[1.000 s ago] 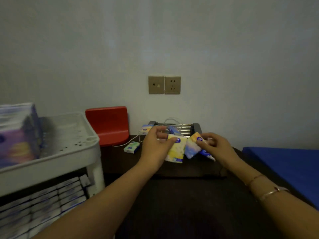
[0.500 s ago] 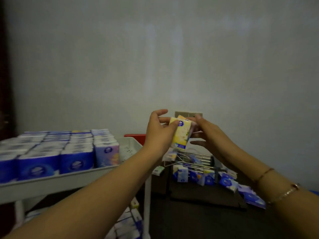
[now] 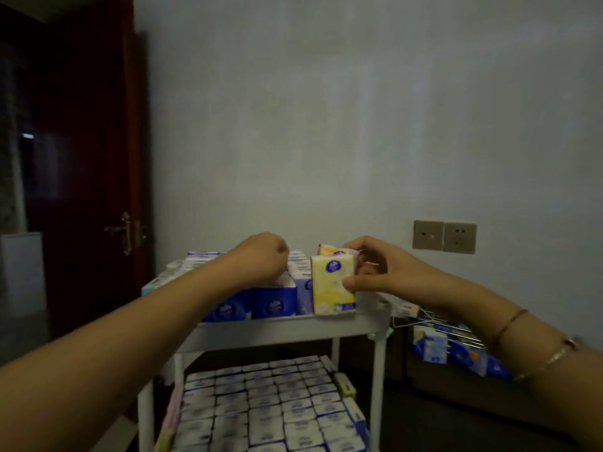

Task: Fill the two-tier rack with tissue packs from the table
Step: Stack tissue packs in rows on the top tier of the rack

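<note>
The white two-tier rack (image 3: 287, 329) stands in front of me. Its top tier holds rows of upright blue tissue packs (image 3: 273, 303), and the lower tier (image 3: 267, 406) is packed with several rows. My right hand (image 3: 375, 272) grips a yellow tissue pack (image 3: 331, 285) with an orange one behind it, standing upright at the right end of the top tier's front row. My left hand (image 3: 261, 259) rests curled on the top of the blue packs just left of it; I cannot see whether it holds a pack.
More tissue packs (image 3: 456, 353) lie against a wire rack on the dark table (image 3: 440, 386) to the right. A wall socket plate (image 3: 443, 236) is above it. A dark wooden door (image 3: 81, 158) is on the left.
The view swung left from the table to the rack. Both hands carried the yellow and orange packs over and lowered them onto the top tier; my left hand let go and moved onto the blue packs.
</note>
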{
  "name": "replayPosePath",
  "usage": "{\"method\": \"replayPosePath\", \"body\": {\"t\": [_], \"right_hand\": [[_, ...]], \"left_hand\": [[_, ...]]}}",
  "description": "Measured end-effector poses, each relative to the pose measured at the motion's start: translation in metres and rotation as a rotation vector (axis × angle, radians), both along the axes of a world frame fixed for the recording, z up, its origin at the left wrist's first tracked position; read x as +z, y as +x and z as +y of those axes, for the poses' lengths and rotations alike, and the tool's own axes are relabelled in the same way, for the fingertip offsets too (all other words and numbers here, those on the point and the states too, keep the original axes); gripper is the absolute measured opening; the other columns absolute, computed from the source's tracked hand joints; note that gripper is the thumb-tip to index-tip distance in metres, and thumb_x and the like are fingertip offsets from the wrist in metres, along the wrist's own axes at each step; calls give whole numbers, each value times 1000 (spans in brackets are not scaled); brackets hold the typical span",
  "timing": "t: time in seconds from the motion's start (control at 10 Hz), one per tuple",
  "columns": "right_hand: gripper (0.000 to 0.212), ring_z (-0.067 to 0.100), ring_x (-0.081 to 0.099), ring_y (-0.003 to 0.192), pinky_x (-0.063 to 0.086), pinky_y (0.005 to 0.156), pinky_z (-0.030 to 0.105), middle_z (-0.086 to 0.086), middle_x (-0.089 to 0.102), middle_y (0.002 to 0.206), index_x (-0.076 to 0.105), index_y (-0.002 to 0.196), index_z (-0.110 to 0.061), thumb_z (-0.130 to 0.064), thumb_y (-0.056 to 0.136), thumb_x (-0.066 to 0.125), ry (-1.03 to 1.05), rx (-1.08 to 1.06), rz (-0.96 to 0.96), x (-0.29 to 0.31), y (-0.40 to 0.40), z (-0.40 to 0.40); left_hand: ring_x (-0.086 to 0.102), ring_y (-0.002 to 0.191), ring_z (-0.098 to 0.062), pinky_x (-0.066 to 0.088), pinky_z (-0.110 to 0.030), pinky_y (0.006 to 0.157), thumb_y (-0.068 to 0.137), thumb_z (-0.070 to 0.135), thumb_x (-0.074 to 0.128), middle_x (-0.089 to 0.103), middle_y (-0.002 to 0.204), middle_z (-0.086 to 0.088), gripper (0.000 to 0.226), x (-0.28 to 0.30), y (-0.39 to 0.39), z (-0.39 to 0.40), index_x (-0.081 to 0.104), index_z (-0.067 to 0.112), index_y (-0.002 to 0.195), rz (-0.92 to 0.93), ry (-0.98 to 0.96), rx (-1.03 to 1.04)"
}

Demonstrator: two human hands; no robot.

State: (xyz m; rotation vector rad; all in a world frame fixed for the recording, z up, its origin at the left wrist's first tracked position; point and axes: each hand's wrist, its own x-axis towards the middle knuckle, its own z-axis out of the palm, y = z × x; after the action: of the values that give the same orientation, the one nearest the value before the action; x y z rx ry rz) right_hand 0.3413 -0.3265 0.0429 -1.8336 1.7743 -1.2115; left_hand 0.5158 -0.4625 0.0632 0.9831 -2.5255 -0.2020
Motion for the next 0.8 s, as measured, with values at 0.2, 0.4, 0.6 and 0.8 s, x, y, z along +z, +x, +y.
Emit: {"method": "replayPosePath", "body": {"t": [0.2,0.4,0.6,0.8], "right_hand": [[42,6,58,109,53,91,30,-8,59,116,47,120,-24,-16,84,67,-124,15,154,-14,10,-18],[56,-8,48,116,48,94,20,-20,49,127,26,135,-50,-37,90,58,-133,35,288,-29,18,-22],[53,4,-1,143,9,116,40,-17,-3,157,23,144,-45,-47,95,43,-13,-61,710,-29,25,-23],[64,3,14,140,18,113,30,-16,13,156,17,146,-43,-51,87,41,-49,-67,568,-24,19,-12]], "left_hand": [[52,118,-30,41,-36,99,102,21,31,56,128,-15,39,-14,11,-9,56,3,125,-168,70,70],[53,117,-32,42,-36,95,101,20,31,57,125,-17,38,-17,7,-11,57,1,123,-101,102,86],[50,121,-29,39,-34,99,101,17,32,54,132,-16,38,-17,6,-13,54,2,128,-114,95,71],[55,112,-28,43,-30,90,95,12,41,58,127,-13,31,-6,6,-11,60,5,119,-79,59,20]]}}
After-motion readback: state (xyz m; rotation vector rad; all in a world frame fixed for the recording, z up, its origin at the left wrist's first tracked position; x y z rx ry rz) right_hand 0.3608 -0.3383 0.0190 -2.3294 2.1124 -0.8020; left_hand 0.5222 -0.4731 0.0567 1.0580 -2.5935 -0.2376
